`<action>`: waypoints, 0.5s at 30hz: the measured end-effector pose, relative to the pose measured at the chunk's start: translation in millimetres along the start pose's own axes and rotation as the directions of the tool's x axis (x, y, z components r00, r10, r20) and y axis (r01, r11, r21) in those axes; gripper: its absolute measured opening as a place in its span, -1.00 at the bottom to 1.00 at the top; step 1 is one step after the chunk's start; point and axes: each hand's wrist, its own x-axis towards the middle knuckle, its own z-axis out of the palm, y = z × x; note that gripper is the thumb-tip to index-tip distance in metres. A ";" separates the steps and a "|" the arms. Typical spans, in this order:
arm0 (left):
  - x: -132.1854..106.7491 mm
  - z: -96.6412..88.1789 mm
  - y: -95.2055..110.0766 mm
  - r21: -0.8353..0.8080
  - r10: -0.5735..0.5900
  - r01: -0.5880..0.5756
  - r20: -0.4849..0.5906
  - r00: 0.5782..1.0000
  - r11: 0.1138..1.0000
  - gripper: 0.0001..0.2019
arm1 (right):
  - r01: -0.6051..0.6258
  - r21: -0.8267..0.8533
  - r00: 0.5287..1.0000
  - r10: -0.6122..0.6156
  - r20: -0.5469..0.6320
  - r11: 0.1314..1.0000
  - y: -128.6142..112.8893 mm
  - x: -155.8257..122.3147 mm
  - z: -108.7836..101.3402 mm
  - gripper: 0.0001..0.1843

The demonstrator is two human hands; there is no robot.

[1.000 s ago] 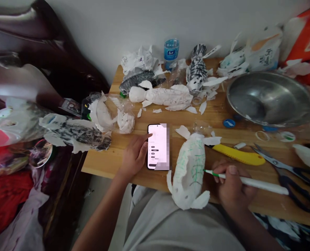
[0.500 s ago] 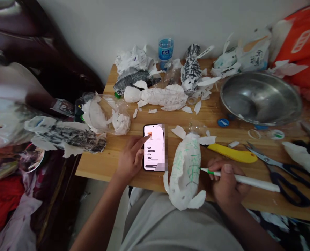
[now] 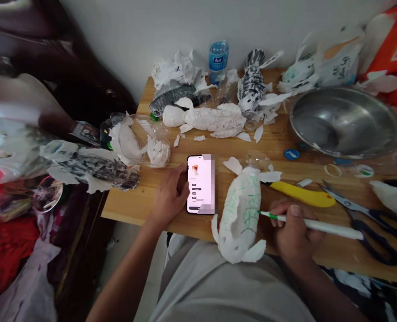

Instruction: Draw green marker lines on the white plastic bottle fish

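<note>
The index finger of the left hand (image 3: 171,197) has come off the lit screen of a phone (image 3: 198,190) — where it lay half a second ago — and is now drawn back to the device's left side, leaving a picture of a drink uncovered. The phone lies by the worktop's (image 3: 124,208) front edge, toward the left corner. The left fingers are half curled at its rim; whether they grip it cannot be told.

The right hand (image 3: 295,230) has its fingers closed around a green-tipped white marker (image 3: 332,227), much as in the earlier frame. The tip sits at the right flank of a white paper figure (image 3: 240,214), which juts over the front edge; contact is unclear. Its green strokes look unchanged — a sign, seemingly, that the drawing is on pause while attention goes to the screen.

Beyond the right hand lie a yellow-handled tool (image 3: 302,194) and scissors (image 3: 348,204), apparently unmoved.
</note>
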 end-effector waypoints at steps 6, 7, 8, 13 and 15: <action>-2.2 -3.9 5.7 0.022 0.062 -0.064 0.077 0.995 0.998 -0.31 | -0.022 0.002 1.000 0.022 -0.001 1.000 0.9 0.7 0.6 -0.61; -2.9 -5.0 5.7 0.005 0.076 -0.077 0.073 0.994 0.997 -0.36 | -0.025 -0.002 1.000 0.025 -0.001 1.000 0.6 0.9 0.9 -0.61; -3.8 -6.4 5.1 -0.020 0.089 -0.088 0.054 0.995 0.996 -0.42 | -0.025 -0.004 1.000 0.025 0.000 1.000 0.3 1.2 1.2 -0.61; -10.8 -16.2 -2.9 -0.198 0.316 -0.324 -0.071 0.946 0.925 -0.64 | -0.020 -0.001 1.000 0.020 0.004 1.000 -0.8 2.0 1.8 -0.60; -12.1 -17.9 -4.0 -0.249 0.423 -0.409 0.003 0.906 0.878 -0.61 | -0.034 -0.009 0.999 0.034 -0.001 0.999 -1.0 1.8 1.3 -0.60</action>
